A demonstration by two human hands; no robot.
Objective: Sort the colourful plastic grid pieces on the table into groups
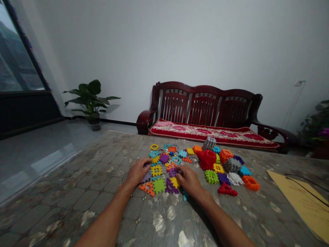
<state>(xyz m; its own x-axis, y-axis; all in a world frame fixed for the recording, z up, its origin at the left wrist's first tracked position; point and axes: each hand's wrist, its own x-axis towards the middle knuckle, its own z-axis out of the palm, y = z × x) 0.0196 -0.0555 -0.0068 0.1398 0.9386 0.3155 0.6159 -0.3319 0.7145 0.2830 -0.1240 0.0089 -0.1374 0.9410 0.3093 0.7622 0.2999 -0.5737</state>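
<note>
My left hand (138, 170) lies at the left edge of a group of interlocking plastic tiles. Its thumb and forefinger close around a small dark patch that I cannot make out. Beside it are a yellow window tile (156, 170), a green square tile (159, 185) and an orange triangular tile (147, 188). Across the group, my right hand (189, 179) has curled fingers, with fingertips at the edge of a purple tile (172, 172). Just below that tile lie a yellow tile (175, 182) and a purple triangular tile (171, 186).
Right of my hands sits a pile with red tiles (207, 160), grey stacks (232, 165) and orange tiles (251, 183). A yellow board (295, 199) with a dark cord lies at the table's right. Beyond the patterned tablecloth (102, 164) stand a wooden bench (205, 104) and a potted plant (93, 97).
</note>
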